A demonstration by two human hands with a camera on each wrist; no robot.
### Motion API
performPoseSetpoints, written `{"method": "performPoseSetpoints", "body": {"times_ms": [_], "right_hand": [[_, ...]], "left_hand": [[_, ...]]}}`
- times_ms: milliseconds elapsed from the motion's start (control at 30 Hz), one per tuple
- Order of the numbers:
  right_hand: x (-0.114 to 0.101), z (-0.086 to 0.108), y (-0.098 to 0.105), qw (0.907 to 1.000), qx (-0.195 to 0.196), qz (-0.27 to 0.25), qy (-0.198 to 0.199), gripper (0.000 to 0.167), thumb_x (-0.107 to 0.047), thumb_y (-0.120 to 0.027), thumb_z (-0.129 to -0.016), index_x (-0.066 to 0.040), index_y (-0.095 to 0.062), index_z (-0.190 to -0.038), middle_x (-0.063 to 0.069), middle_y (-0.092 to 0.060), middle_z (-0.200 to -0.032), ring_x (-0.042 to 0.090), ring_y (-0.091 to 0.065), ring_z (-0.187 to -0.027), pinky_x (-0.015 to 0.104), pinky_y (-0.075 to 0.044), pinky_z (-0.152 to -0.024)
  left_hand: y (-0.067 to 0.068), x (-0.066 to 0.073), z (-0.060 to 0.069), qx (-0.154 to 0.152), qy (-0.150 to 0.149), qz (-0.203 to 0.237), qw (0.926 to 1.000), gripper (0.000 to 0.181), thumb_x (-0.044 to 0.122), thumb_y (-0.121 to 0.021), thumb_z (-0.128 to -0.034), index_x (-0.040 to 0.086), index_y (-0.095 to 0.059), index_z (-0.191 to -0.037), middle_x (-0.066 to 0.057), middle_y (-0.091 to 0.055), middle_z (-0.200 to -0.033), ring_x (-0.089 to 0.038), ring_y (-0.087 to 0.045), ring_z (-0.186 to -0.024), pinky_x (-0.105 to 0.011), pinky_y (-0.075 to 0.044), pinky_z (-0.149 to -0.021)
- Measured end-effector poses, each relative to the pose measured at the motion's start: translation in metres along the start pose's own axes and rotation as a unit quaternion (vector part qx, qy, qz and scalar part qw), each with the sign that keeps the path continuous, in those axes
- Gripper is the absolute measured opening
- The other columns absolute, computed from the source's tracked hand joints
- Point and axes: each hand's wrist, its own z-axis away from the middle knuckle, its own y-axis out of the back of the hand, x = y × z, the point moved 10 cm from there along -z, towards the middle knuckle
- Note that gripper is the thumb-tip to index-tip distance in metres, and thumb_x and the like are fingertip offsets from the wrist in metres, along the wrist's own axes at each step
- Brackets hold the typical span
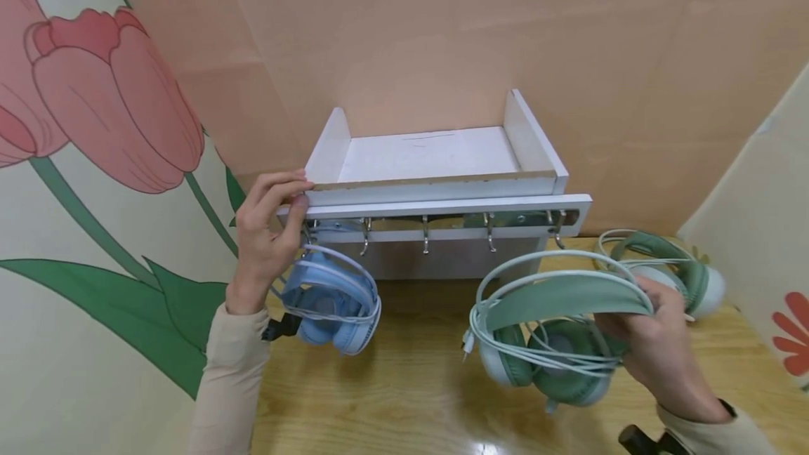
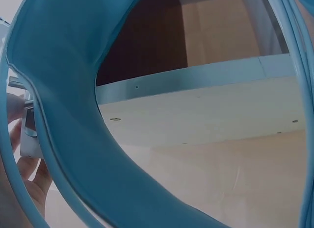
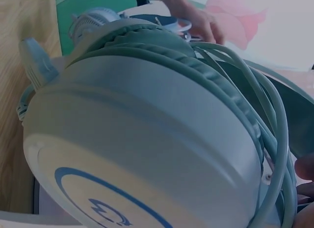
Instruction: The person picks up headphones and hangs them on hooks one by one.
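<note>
Just before the right end of the hook rail [image 1: 455,203] on a small white shelf [image 1: 436,153], a pair of green headphones [image 1: 559,339] is held up over the wooden surface [image 1: 404,385], its pale cable [image 1: 534,355] looped around it. The step in hand looks like hanging headphones on the rail's metal hooks [image 1: 489,234]: blue headphones [image 1: 338,300] already hang at the leftmost one, the other four appear bare, and this green pair seems meant for one of those. The next move probably calls for raising the headband [image 1: 562,298] above a hook's tip and passing it over without the cable snagging; which hook is meant cannot be told. The right hand [image 1: 663,343] is clamped on the right side of the headband, fingers reaching under it, which leaves the left part of the arch free. The left hand [image 1: 268,230] grips the rail's left end, thumb on one side and fingers on the other, just above the blue headphones, apparently to steady the shelf. Beyond the right hand, a second green pair [image 1: 695,279] lies on the surface near the wall.
</note>
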Motion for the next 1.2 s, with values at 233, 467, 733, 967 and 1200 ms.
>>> {"method": "performPoseSetpoints", "body": {"times_ms": [233, 467, 733, 967, 1200], "right_hand": [[0.004, -0.003, -0.011, 0.9999, -0.009, 0.014, -0.005, 0.045, 0.026, -0.028, -0.099, -0.004, -0.052, -0.075, 0.006, -0.023, -0.059, 0.022, -0.018, -0.048, 0.034, -0.01, -0.042], [0.01, -0.006, -0.017, 0.9994, 0.002, 0.032, -0.009, 0.05, 0.028, -0.031, -0.096, -0.009, -0.062, -0.083, 0.007, -0.024, -0.06, 0.022, -0.018, -0.049, 0.034, -0.01, -0.042], [0.018, -0.01, -0.025, 0.9996, -0.002, 0.028, -0.011, 0.045, 0.03, -0.033, -0.093, -0.005, -0.06, -0.084, 0.007, -0.024, -0.062, 0.023, -0.019, -0.05, 0.037, -0.011, -0.043], [0.016, -0.015, -0.035, 0.9989, -0.016, 0.041, -0.014, 0.042, 0.028, -0.034, -0.095, -0.006, -0.055, -0.081, 0.007, -0.025, -0.062, 0.023, -0.02, -0.05, 0.037, -0.015, -0.044], [0.013, -0.015, -0.045, 0.9986, -0.015, 0.046, -0.018, 0.045, 0.028, -0.033, -0.09, -0.009, -0.058, -0.083, 0.007, -0.025, -0.063, 0.024, -0.02, -0.051, 0.036, -0.015, -0.045]], "left_hand": [[0.0, 0.001, 0.0, 0.003, -0.004, 0.002, 1.0, 0.02, 0.001, -0.065, -0.101, -0.001, -0.079, -0.114, -0.02, -0.071, -0.125, -0.033, -0.069, -0.117, -0.019, -0.057, -0.092], [-0.002, 0.003, -0.001, 0.002, -0.006, 0.009, 0.9999, 0.021, -0.004, -0.065, -0.0998, 0.0, -0.079, -0.115, -0.021, -0.07, -0.126, -0.029, -0.069, -0.118, -0.02, -0.058, -0.094], [0.0, 0.002, 0.001, -0.001, 0.0, -0.004, 1.0, 0.02, 0.0, -0.064, -0.1015, 0.0, -0.078, -0.115, -0.019, -0.07, -0.126, -0.035, -0.069, -0.119, -0.019, -0.058, -0.096], [0.001, 0.003, 0.002, 0.001, 0.002, -0.005, 1.0, 0.02, 0.0, -0.064, -0.1016, 0.0, -0.078, -0.116, -0.019, -0.07, -0.126, -0.035, -0.068, -0.12, -0.019, -0.058, -0.096], [-0.001, 0.003, 0.001, -0.003, 0.004, -0.006, 1.0, 0.02, 0.0, -0.064, -0.1019, -0.001, -0.078, -0.116, -0.019, -0.07, -0.127, -0.033, -0.069, -0.119, -0.019, -0.058, -0.096]]}}
